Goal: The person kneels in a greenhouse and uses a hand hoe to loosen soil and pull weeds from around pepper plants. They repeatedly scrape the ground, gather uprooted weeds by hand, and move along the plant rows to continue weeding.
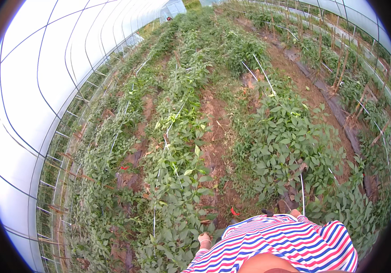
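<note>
My left hand [205, 237] reaches into the leaves of a pepper plant [178, 218] in the row on the left. A pale band circles its wrist, and foliage covers the fingertips. Of my right hand [295, 213], only a small part shows beyond my striped sleeve, beside a white support string [302, 194] and the leafy row on the right. Whether either hand grips anything is hidden. A red chili pepper [234, 211] lies low in the path just ahead of my striped shirt [284, 239]. A small black object [267, 213] pokes out at the shirt's front edge.
Rows of pepper plants run away ahead, with soil paths [214, 126] between them. White strings [263, 73] and wooden stakes [343, 66] line the rows. Dark plastic mulch [332, 102] edges a bed. The greenhouse's plastic wall [21, 112] curves up on the left.
</note>
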Motion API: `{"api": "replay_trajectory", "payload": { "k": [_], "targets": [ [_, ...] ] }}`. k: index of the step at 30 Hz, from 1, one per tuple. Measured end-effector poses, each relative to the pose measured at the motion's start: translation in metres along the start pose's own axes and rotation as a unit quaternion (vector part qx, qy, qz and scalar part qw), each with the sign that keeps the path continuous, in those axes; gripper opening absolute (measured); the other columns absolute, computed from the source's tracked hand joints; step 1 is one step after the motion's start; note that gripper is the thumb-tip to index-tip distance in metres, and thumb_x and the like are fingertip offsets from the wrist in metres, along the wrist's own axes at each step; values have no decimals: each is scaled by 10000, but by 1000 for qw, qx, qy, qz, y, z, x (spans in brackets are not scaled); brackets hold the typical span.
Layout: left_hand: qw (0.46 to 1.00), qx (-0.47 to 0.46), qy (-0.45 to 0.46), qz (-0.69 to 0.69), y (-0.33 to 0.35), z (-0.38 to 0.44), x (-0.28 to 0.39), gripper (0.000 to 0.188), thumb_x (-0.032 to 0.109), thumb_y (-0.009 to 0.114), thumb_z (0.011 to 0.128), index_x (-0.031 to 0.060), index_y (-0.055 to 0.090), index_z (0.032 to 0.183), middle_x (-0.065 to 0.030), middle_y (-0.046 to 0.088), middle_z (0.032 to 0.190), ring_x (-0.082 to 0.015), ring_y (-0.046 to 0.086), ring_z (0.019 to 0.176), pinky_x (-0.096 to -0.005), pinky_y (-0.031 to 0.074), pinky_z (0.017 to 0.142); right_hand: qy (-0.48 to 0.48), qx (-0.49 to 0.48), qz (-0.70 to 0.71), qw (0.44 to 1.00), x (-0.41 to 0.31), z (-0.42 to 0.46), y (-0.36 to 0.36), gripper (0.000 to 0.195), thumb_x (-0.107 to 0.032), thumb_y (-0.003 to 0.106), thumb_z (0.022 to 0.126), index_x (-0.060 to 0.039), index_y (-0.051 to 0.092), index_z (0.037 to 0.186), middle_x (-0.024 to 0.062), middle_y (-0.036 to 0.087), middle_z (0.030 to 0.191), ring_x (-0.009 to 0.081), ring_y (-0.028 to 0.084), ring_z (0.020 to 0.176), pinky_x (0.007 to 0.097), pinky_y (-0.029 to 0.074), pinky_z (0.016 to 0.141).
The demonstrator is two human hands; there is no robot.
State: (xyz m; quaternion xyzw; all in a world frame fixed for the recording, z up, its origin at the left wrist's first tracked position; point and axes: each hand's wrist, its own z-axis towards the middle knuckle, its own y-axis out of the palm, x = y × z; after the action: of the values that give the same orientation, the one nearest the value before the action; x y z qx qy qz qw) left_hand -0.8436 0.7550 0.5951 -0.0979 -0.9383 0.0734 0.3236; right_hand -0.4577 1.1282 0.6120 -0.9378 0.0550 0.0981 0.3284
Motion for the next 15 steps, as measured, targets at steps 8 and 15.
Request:
{"api": "replay_trajectory", "payload": {
  "k": [8,15],
  "targets": [
    [999,27,25,-36,3,-3,-1,169,119,554,875,23,487,997,-135,579,648,-235,559,434,-345,422,349,-32,-49,-38,998,60,68,34,432,-323,662,754,47,658,978,258,634,1012,366,621,971,414,494,792],
    [997,52,10,-48,6,-16,6,257,266,542,924,22,470,957,-126,552,607,-232,522,407,-348,409,340,-66,-56,-81,993,64,73,39,454,-355,669,742,20,664,998,248,626,1051,362,610,1004,411,492,820]
  ]
}}
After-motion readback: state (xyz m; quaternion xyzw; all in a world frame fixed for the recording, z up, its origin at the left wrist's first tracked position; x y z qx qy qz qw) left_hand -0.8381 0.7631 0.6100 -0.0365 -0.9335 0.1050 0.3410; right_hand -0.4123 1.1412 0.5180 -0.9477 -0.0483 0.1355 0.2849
